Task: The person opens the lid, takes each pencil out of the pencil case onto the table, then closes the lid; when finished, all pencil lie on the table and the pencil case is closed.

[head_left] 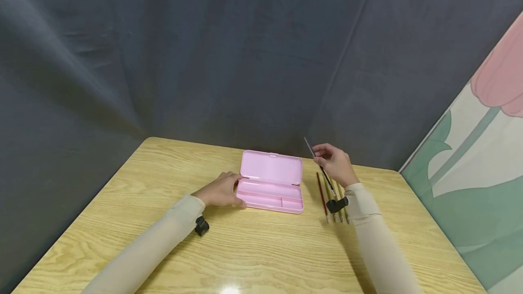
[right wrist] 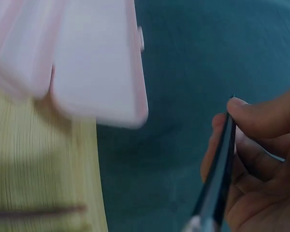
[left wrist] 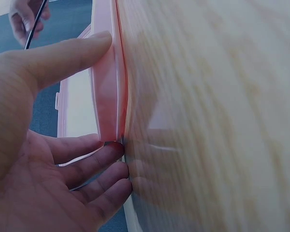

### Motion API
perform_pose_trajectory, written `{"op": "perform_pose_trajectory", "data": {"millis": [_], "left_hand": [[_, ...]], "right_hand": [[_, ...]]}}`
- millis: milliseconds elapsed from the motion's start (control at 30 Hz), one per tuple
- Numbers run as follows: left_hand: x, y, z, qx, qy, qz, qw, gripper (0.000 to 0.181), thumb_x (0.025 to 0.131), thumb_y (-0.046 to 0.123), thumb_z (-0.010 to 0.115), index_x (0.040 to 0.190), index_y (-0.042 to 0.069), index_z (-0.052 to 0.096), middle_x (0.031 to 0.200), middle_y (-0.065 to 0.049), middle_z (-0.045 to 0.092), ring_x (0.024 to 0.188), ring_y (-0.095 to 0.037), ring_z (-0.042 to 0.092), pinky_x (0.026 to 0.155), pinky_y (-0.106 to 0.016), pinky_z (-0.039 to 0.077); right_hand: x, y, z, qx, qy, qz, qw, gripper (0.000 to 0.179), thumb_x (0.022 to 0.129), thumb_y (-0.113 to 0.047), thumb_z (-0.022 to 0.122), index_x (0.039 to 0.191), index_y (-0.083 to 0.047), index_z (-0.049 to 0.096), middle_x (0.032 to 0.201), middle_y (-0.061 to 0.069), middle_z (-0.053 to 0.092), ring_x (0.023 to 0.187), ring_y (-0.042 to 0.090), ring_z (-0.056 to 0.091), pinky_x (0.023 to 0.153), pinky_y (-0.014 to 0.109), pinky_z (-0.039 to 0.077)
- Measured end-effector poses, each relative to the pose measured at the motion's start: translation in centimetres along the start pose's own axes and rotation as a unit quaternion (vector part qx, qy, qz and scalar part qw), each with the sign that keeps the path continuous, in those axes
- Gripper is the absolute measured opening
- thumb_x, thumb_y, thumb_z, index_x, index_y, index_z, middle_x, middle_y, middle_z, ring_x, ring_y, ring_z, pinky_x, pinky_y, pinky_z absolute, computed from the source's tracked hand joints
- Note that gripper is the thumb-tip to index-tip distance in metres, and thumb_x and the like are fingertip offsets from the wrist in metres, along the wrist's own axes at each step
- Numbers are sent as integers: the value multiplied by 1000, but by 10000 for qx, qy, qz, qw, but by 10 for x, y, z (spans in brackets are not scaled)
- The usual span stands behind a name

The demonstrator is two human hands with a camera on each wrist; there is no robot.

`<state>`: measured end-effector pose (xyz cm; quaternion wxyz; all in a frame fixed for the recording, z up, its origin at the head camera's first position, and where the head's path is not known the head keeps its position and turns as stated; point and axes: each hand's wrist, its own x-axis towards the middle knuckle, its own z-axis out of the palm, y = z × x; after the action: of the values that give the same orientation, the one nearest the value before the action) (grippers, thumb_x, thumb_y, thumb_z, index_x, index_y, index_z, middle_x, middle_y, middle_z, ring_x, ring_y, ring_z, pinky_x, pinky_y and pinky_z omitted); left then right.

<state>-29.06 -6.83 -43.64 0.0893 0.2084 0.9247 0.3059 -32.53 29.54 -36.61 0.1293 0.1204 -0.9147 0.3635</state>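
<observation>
A pink pencil case (head_left: 259, 199) lies opened flat on the table, its lid (head_left: 271, 168) folded toward the back. My left hand (head_left: 220, 189) grips the case's left end; in the left wrist view the thumb rests along the front wall (left wrist: 108, 96) and the fingers bend round the corner. Right of the case, my right hand (head_left: 337, 166) holds a dark pencil (right wrist: 217, 179) raised and slanted, pinched between thumb and fingers. Below that hand a red pencil (head_left: 322, 196) and several yellowish pencils (head_left: 340, 201) lie side by side, partly hidden by the wrist camera.
Inside the case, low dividers form a long back compartment, a long front one and a small one at the front right. A dark curtain (head_left: 245, 58) hangs behind the wooden table (head_left: 253, 248). At right hangs a flower-patterned cloth (head_left: 482, 158).
</observation>
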Motion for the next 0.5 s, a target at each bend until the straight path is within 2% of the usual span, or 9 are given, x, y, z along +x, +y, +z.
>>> {"op": "perform_pose_trajectory", "data": {"millis": [333,500], "left_hand": [[-1,-3,-1,-102,32,10,9999,88,76,41,87,149,13,48,149,-7,51,138,-27,43,115,-48,41],[-4,-2,-2,-148,-4,-9,9999,88,76,40,87,150,12,47,151,-7,50,140,-27,42,115,-48,40]], "right_hand": [[-25,50,-52,-691,34,497,9964,30,102,-21,62,127,-6,61,107,13,66,89,19,65,70,24,52],[-34,77,-69,-815,-3,718,9941,30,100,-16,62,125,0,59,103,15,65,80,15,63,65,29,55]]}}
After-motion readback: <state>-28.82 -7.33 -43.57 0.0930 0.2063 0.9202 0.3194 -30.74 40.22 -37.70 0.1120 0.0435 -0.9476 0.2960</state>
